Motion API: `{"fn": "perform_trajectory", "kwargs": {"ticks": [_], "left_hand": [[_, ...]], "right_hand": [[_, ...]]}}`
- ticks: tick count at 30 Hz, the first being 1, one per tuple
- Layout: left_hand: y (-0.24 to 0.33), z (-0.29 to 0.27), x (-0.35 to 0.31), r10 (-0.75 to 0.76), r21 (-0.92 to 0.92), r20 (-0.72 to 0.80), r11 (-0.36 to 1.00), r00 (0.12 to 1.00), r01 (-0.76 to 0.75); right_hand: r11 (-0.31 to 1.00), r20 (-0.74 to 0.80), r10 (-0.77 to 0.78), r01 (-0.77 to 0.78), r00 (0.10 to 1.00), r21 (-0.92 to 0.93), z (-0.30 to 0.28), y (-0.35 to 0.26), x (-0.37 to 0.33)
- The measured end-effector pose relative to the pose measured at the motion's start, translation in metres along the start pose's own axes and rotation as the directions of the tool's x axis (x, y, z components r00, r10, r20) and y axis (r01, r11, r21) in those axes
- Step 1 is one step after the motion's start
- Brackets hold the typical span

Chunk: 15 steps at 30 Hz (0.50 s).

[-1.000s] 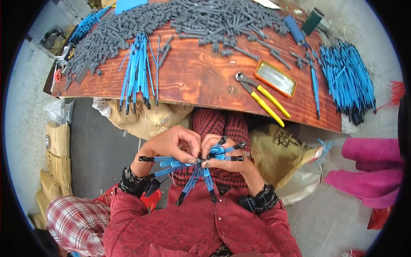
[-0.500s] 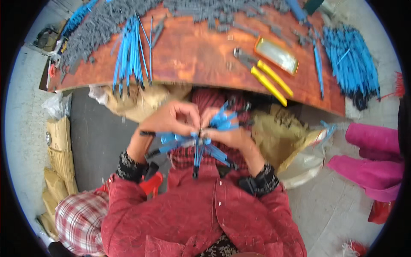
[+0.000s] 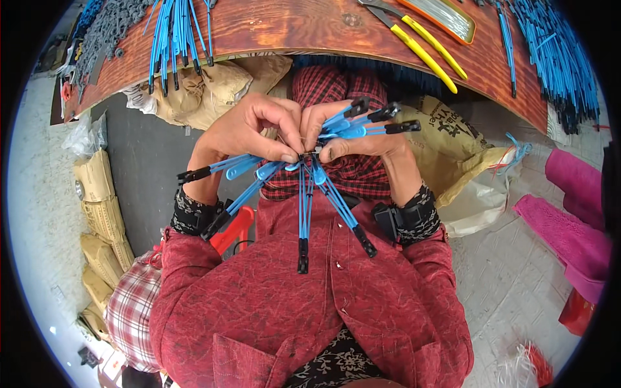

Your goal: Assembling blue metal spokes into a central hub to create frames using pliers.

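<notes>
A spoked assembly of blue rods with black tips (image 3: 304, 213) is held up over my lap, its arms fanning out from a small centre. My left hand (image 3: 259, 129) pinches near that centre with thumb and forefinger, from the left side. Against it, my right hand (image 3: 352, 139) is closed on the same centre, its thumb lying along the front. Some blue arms stick out past the right hand, others pass below the left one. A small metallic bit shows between the fingertips; its exact shape is too small to make out.
Along the wooden table (image 3: 272, 32) lie yellow-handled pliers (image 3: 424, 48), an orange-rimmed tray of thin pieces (image 3: 446, 19), a blue rod bundle (image 3: 174, 39), a larger rod pile (image 3: 559, 58) and grey parts (image 3: 116, 29). An open sack (image 3: 479, 155) stands right of my legs.
The table and its things sit higher in the picture, as do my hands. Both hands keep their pinch at the assembly's centre, and its blue arms show more clearly spread.
</notes>
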<state>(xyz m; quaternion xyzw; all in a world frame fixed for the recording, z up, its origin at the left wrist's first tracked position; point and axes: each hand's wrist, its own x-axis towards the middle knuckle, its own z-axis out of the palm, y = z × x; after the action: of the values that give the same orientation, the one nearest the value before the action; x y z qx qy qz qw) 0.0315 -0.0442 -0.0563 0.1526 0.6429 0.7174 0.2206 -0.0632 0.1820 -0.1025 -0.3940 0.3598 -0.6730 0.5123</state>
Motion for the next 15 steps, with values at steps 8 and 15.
{"fn": "perform_trajectory", "kwargs": {"ticks": [8, 15], "left_hand": [[0.004, 0.001, -0.008, 0.022, 0.012, -0.100, 1.000, 0.995, -0.021], [0.008, -0.001, -0.006, -0.010, 0.050, -0.251, 0.998, 0.968, 0.023]], "right_hand": [[0.996, -0.223, -0.083, 0.076, 0.971, -0.038, 0.011, 0.014, 0.009], [0.997, -0.296, -0.073, 0.080, 0.953, 0.012, 0.014, 0.013, 0.014]]}}
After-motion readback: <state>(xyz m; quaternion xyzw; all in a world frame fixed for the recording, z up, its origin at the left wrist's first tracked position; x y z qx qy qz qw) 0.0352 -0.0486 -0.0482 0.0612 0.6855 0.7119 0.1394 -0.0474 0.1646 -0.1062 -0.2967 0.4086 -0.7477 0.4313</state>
